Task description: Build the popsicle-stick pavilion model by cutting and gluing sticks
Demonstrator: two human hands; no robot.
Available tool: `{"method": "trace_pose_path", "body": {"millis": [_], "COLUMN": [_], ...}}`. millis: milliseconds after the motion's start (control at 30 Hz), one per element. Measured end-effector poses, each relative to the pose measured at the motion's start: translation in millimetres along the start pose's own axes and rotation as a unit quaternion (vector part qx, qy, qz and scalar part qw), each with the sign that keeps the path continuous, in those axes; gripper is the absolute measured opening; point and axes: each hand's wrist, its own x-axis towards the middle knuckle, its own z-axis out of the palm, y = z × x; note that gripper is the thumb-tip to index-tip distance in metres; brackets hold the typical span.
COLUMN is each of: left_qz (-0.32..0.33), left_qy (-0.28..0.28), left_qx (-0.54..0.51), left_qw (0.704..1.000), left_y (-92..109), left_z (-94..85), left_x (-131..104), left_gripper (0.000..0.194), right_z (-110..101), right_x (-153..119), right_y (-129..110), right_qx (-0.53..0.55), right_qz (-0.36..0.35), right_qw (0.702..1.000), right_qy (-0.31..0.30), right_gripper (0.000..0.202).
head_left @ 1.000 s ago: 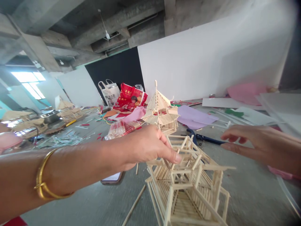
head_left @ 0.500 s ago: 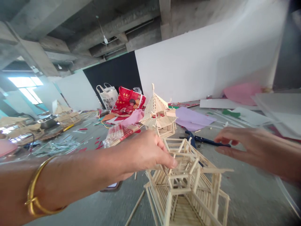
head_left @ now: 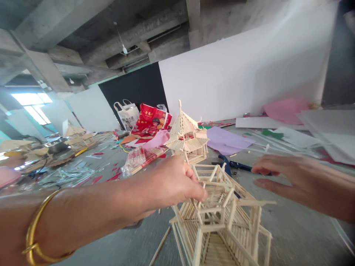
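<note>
My left hand [head_left: 177,183], with a gold bangle on its wrist, pinches the upper rim of a pavilion model [head_left: 212,218] built from thin wooden sticks. The model has an open, many-sided frame and slatted sloping sides; its lower part runs out of view. My right hand [head_left: 288,181] hovers to the right, thumb and fingers apart, close to the end of a dark blue tool [head_left: 240,166] that looks like a glue gun. The fingers overlap the tool's end, and I cannot tell whether they touch it. Behind the model stands a smaller stick pavilion [head_left: 187,138] with a pointed roof.
A red bag [head_left: 151,122] and a white bag [head_left: 127,114] stand by the wall. Purple paper [head_left: 229,140] and plastic-wrapped sticks [head_left: 141,159] lie around. Clear strips [head_left: 69,173] and a metal bowl [head_left: 57,145] are at left. One loose stick [head_left: 160,245] lies beside the model.
My right hand has shifted slightly left and down, its fingers now overlapping the dark tool's end. The left hand stays on the stick model with almost no movement.
</note>
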Motion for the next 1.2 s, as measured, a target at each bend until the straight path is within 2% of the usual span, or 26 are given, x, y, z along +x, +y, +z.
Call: {"method": "trace_pose_path", "body": {"millis": [333,633,833,1200], "left_qz": [-0.017,-0.006,0.001,0.015], "left_qy": [-0.009,-0.001,-0.001,-0.011], "left_qx": [0.049,0.052,0.064,0.023], "left_qw": [0.999,0.999,0.998,1.0], "left_y": [5,-6,-10,-12], "left_z": [-2.6,1.8,1.4,-0.5], "left_x": [-1,9,12,9], "left_gripper": [0.024,0.027,0.029,0.028], "right_z": [4,3,4,5], "right_x": [-3,-3,-6,-6], "right_y": [4,3,2,2], "right_qx": [-0.016,-0.021,-0.015,0.006], "right_qz": [-0.005,-0.026,-0.009,0.004], "right_qw": [1.0,0.999,1.0,1.0], "right_qy": [0.011,0.032,0.016,-0.007], "right_gripper": [0.025,0.027,0.028,0.03]}}
